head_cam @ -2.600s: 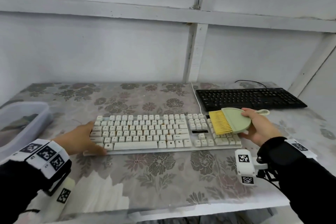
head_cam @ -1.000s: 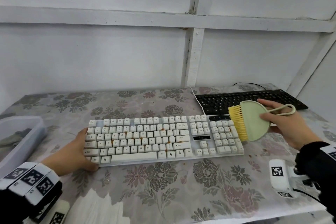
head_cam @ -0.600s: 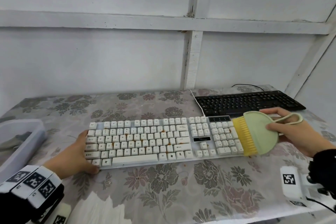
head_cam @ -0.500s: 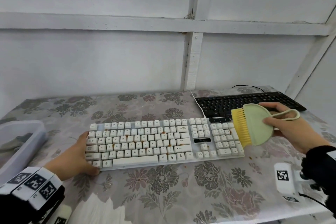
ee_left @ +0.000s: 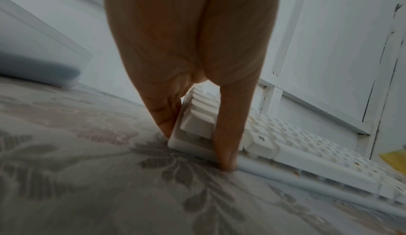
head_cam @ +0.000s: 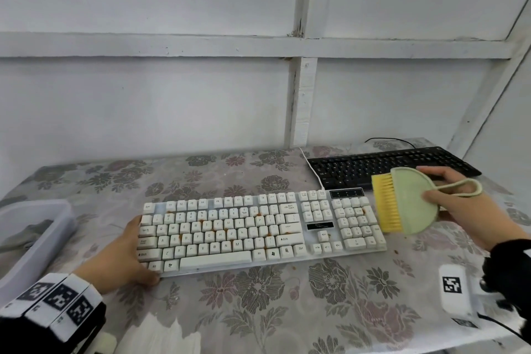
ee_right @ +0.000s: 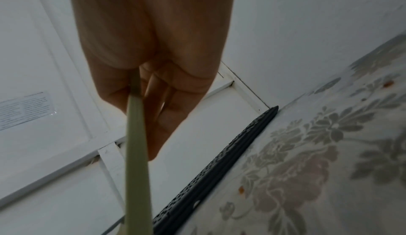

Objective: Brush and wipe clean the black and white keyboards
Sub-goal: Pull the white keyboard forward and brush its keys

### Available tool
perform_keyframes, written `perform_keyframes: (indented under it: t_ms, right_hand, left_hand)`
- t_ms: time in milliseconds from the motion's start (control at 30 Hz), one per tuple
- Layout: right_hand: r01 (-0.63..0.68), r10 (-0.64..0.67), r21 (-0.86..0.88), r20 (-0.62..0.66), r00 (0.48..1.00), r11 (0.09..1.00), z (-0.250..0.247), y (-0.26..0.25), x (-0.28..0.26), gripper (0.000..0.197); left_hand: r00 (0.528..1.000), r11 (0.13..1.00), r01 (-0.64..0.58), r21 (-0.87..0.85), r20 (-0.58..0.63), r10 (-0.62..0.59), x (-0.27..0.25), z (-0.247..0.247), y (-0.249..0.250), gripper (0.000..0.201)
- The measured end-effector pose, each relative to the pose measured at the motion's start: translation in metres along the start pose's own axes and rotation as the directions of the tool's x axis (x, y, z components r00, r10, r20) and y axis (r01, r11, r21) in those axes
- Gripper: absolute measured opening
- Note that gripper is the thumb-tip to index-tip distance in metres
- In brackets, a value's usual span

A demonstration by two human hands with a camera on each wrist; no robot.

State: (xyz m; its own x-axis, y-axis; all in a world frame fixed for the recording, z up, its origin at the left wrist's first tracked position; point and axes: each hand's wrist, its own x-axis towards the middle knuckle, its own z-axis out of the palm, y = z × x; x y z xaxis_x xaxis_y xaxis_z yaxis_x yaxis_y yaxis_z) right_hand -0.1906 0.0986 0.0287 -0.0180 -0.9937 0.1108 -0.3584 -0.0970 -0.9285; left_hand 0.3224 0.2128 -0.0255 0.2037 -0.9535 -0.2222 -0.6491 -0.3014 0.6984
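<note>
The plastic box (head_cam: 34, 234) on the left is cut off by the picture's edge, and what lies inside it is too blurry to tell. The brush (head_cam: 408, 201) hides the near right part of the black keyboard (head_cam: 385, 165). In the right wrist view the brush (ee_right: 137, 160) shows only as a thin blurry edge, cut off at the bottom.

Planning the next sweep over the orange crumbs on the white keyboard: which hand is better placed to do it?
Right. The right hand already holds the brush at the white keyboard's right end; the left hand steadies its left end.
</note>
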Motion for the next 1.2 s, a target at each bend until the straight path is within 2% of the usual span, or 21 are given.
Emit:
perform_keyframes:
  t_ms: [100, 300, 367, 467, 533, 633, 800, 1067, 1200]
  right_hand:
    - [0.019, -0.019, 0.020, 0.004, 1.000, 1.000, 0.011, -0.003, 0.000, 0.047]
    - [-0.064, 0.071, -0.067, 0.106, 0.992, 0.996, 0.011, 0.013, -0.022, 0.043]
    - [-0.063, 0.071, -0.086, 0.094, 0.993, 0.994, 0.004, 0.008, -0.023, 0.045]
    - [0.021, -0.020, -0.072, 0.008, 1.000, 0.997, 0.001, -0.013, -0.016, 0.048]
    - [0.080, -0.081, -0.033, -0.032, 0.996, 0.996, 0.008, -0.029, -0.009, 0.046]
    - [0.117, -0.120, -0.074, -0.027, 0.992, 0.990, 0.028, -0.043, 0.000, 0.043]
    - [0.074, -0.073, -0.207, 0.012, 0.997, 0.975, 0.045, -0.043, -0.003, 0.039]
    - [0.054, -0.028, -0.324, 0.085, 0.996, 0.945, 0.035, -0.039, -0.032, 0.037]
    - [0.086, -0.084, -0.280, 0.020, 0.996, 0.956, 0.033, -0.050, -0.016, 0.038]
  left_hand:
    - [1.000, 1.000, -0.011, -0.019, -0.001, 0.011, 0.000, 0.000, 0.000, 0.104]
    - [1.000, 1.000, -0.001, -0.022, 0.004, 0.001, 0.001, 0.000, -0.003, 0.108]
    - [1.000, 1.000, 0.000, -0.018, 0.001, 0.000, 0.001, 0.000, -0.004, 0.109]
    - [1.000, 1.000, -0.009, -0.028, 0.005, 0.009, 0.002, -0.001, -0.005, 0.107]
    - [1.000, 0.999, -0.017, -0.031, 0.004, 0.017, 0.002, -0.001, -0.005, 0.107]
    - [0.999, 0.999, -0.034, -0.032, 0.002, 0.034, 0.002, -0.001, -0.006, 0.106]
    - [0.999, 0.998, -0.050, -0.032, -0.013, 0.049, 0.003, 0.000, -0.008, 0.105]
    - [0.999, 0.999, -0.039, 0.023, -0.037, 0.040, 0.002, -0.001, -0.009, 0.110]
    - [0.999, 0.998, -0.046, 0.035, -0.026, 0.047, 0.003, -0.001, -0.008, 0.113]
